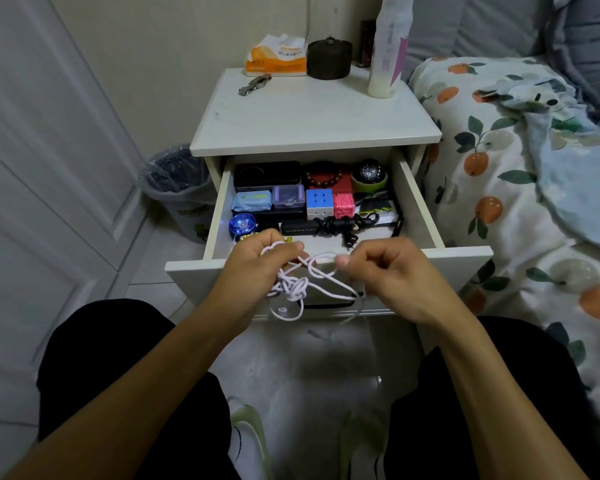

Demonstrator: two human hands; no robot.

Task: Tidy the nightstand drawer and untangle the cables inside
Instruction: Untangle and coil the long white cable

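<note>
We see our left hand and right hand on bare forearms, black shorts and white-and-green slippers

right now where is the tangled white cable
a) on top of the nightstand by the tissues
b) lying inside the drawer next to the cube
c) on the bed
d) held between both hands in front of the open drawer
d: the left hand and right hand both pinch the white cable, whose knot hangs between them in front of the open drawer.
</note>
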